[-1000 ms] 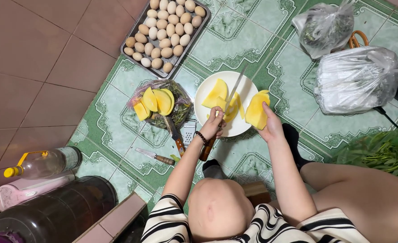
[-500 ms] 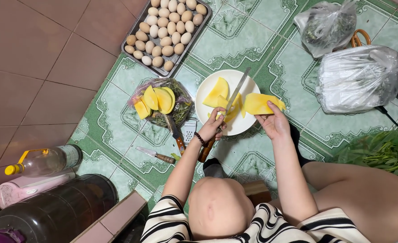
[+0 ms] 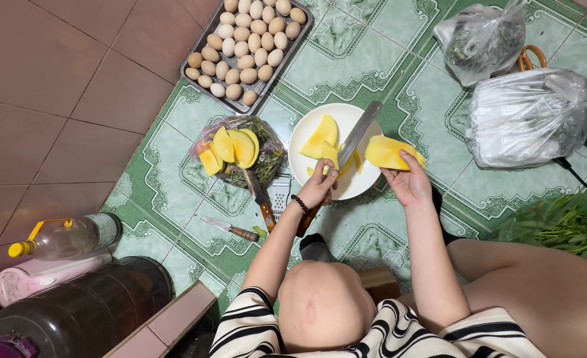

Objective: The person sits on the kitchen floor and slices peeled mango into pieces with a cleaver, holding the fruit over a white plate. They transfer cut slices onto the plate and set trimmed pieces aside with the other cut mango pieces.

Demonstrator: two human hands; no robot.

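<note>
My left hand (image 3: 317, 187) is closed around the wooden handle of a knife (image 3: 358, 136). Its blade slants up and to the right over a white plate (image 3: 296, 142). On the plate lie yellow mango slices (image 3: 323, 136). My right hand (image 3: 409, 184) holds a large yellow mango piece (image 3: 390, 152) at the plate's right rim, just right of the blade. I cannot tell whether the blade touches that piece. My knee fills the bottom centre.
A metal tray of eggs (image 3: 244, 46) sits at the top. A plastic bag with mango pieces (image 3: 237, 149) lies left of the plate, near a peeler (image 3: 260, 195) and small knife (image 3: 227, 229). Bottle (image 3: 68, 235) and dark jar (image 3: 74, 311) stand left; bags (image 3: 532, 116) and greens (image 3: 565, 225) right.
My right hand has turned the mango piece from upright to lying sideways and shifted it slightly right. The knife blade has swung a little right over the plate.
</note>
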